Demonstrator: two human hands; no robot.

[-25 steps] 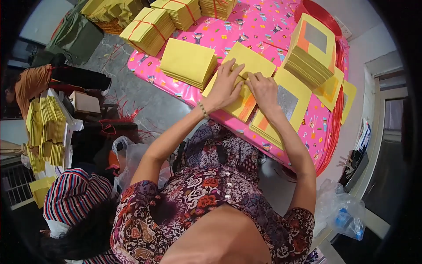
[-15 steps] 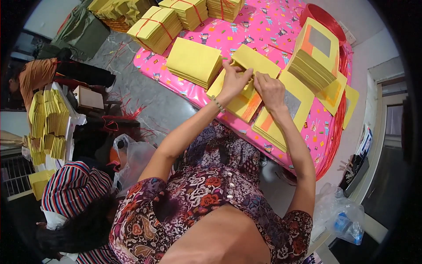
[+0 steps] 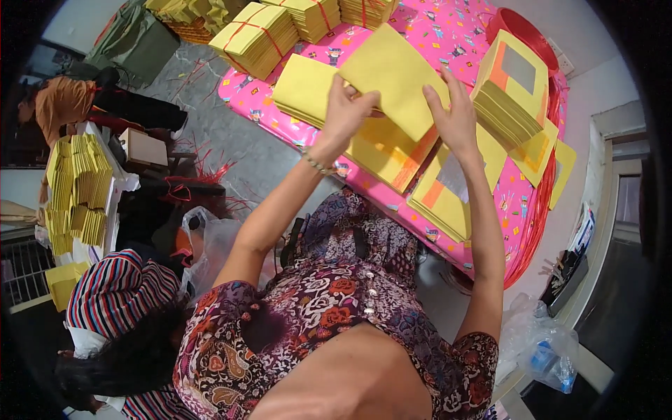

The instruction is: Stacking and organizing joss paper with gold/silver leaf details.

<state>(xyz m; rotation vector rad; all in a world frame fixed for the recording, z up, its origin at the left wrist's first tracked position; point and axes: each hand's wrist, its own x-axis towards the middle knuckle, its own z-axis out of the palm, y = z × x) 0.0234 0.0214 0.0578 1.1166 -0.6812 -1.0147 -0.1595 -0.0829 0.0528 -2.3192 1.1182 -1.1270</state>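
Both my hands hold up a plain yellow paper sheet [image 3: 395, 73] above the pink patterned table [image 3: 448, 31]. My left hand [image 3: 345, 112] grips its lower left edge, and my right hand [image 3: 455, 115] grips its right edge. Under the lifted sheet lies a stack of yellow sheets with an orange stripe [image 3: 388, 154]. A second stack with an orange and silver patch [image 3: 448, 196] lies below my right hand. A plain yellow stack [image 3: 301, 87] sits to the left of my left hand.
A tall stack of yellow sheets with silver squares [image 3: 511, 87] stands at the right, near a red basin [image 3: 521, 28]. Tied yellow bundles [image 3: 255, 35] fill the table's far side. A person in a striped top [image 3: 119, 294] sits at my left. More yellow bundles [image 3: 77, 189] stand on the floor at the left.
My hands were pressing down on the striped stack. They have since lifted one yellow sheet up off the table and hold it between them.
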